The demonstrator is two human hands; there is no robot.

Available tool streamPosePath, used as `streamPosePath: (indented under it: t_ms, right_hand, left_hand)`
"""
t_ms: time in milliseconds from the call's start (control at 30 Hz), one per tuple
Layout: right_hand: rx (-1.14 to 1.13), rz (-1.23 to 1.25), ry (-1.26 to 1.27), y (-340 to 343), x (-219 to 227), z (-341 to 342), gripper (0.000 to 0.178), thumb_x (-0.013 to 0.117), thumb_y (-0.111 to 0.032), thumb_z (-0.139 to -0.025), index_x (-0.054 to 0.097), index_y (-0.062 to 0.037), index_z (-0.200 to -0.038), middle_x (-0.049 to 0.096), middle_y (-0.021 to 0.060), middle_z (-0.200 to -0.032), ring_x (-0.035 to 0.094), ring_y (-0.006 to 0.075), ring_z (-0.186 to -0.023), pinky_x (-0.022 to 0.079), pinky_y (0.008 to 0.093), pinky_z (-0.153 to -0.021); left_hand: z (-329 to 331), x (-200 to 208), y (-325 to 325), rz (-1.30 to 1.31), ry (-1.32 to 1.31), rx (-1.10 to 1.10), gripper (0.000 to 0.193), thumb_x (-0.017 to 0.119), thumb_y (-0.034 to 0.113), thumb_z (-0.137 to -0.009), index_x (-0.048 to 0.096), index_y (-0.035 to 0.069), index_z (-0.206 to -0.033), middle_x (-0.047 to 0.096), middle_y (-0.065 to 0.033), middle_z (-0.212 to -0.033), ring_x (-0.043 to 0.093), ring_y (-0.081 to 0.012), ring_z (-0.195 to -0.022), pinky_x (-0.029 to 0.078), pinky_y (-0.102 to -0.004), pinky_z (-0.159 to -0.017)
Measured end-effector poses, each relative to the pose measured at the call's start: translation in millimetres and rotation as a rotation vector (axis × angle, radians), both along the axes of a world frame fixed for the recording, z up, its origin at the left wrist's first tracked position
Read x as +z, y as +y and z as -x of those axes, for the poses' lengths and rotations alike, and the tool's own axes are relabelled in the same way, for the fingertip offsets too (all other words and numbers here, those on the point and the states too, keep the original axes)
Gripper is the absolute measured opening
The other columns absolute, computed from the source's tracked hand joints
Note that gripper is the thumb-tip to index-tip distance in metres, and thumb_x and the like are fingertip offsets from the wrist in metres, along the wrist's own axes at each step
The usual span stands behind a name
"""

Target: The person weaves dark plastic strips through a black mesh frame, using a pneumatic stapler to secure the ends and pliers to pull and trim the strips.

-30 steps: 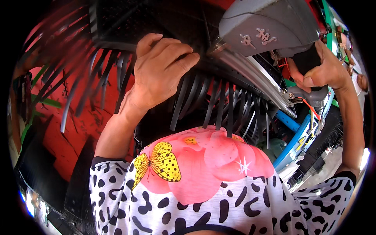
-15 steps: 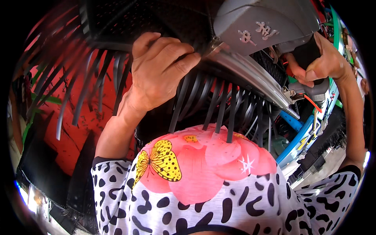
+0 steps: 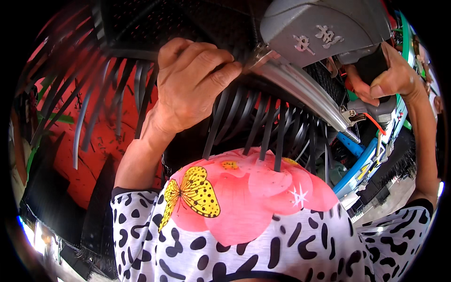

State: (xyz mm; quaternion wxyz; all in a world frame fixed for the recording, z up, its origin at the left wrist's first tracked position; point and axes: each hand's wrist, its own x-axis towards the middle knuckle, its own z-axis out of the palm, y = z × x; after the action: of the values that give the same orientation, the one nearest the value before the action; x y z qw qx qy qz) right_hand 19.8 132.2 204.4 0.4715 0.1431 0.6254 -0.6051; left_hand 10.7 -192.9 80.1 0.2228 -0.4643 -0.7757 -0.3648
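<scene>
My right hand (image 3: 397, 75) is wrapped round the black grip of a grey pneumatic stapler (image 3: 324, 35). Its long silver magazine (image 3: 307, 91) slants down to the right, and the nose points left at the black woven panel. My left hand (image 3: 192, 82) curls over the lower edge of that black woven panel (image 3: 174, 23), close to the tool's nose. The fingertips are out of sight behind the edge. Loose black flat strips (image 3: 268, 124) hang from the panel on both sides of my left wrist, some reaching my shirt.
A red surface (image 3: 101, 117) littered with dark scraps lies behind the strips on the left. Black sheet-like pieces (image 3: 47, 207) lie at the lower left. At the right, a blue-rimmed container (image 3: 354, 171) holds small items, beside a blue tube-like piece (image 3: 350, 144).
The stapler and my right hand have shifted slightly right and down in view. My left hand keeps its hold on the panel edge. Some strips at the left have swung a little.
</scene>
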Motion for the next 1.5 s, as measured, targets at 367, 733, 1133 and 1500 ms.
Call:
streamPosePath:
  t_ms: [367, 733, 1133, 1500]
  right_hand:
    - [0.179, -0.161, -0.072, -26, 11, 15, 0.055, 0.068, -0.016, -0.052, 0.051, 0.0102, -0.098, 0.049, 0.0078, -0.052, 0.046, 0.0146, -0.036, 0.038, 0.026, -0.032]
    - [0.119, -0.101, -0.05, -38, 6, 11, 0.066, 0.064, -0.017, -0.051, 0.047, 0.0083, -0.109, 0.047, 0.006, -0.054, 0.042, 0.0132, -0.038, 0.036, 0.0263, -0.037]
    - [-0.399, -0.475, 0.346, 11, 40, -139, 0.048, 0.065, -0.026, -0.057, 0.05, 0.0037, -0.092, 0.05, 0.0061, -0.066, 0.049, 0.0134, -0.052, 0.04, 0.0262, -0.051]
    - [-1.034, -1.323, 0.315, 51, 9, -403, 0.042, 0.061, -0.018, -0.074, 0.047, 0.0036, -0.107, 0.056, 0.005, -0.069, 0.052, 0.0111, -0.06, 0.041, 0.0284, -0.055]
  left_hand:
    - [-2, -5, -3, -0.019, -0.1, -0.009, 0.055, 0.07, 0.008, -0.061, 0.056, 0.007, -0.114, 0.06, -0.0022, -0.083, 0.058, -0.0195, -0.076, 0.038, -0.0357, -0.076]
    - [4, 4, -8, 0.134, -0.36, -0.023, 0.075, 0.07, 0.001, -0.067, 0.034, 0.0, -0.134, 0.062, -0.0099, -0.106, 0.061, -0.0208, -0.09, 0.037, -0.0353, -0.088]
    - [39, -13, -12, 0.313, -0.145, -0.08, 0.049, 0.066, 0.002, -0.068, 0.057, 0.006, -0.115, 0.062, -0.0101, -0.105, 0.058, -0.026, -0.095, 0.039, -0.0374, -0.085]
    - [86, -38, -3, 0.373, -0.171, -0.24, 0.028, 0.065, 0.013, -0.08, 0.06, 0.0, -0.104, 0.059, -0.0187, -0.095, 0.056, -0.0367, -0.089, 0.045, -0.0416, -0.078]
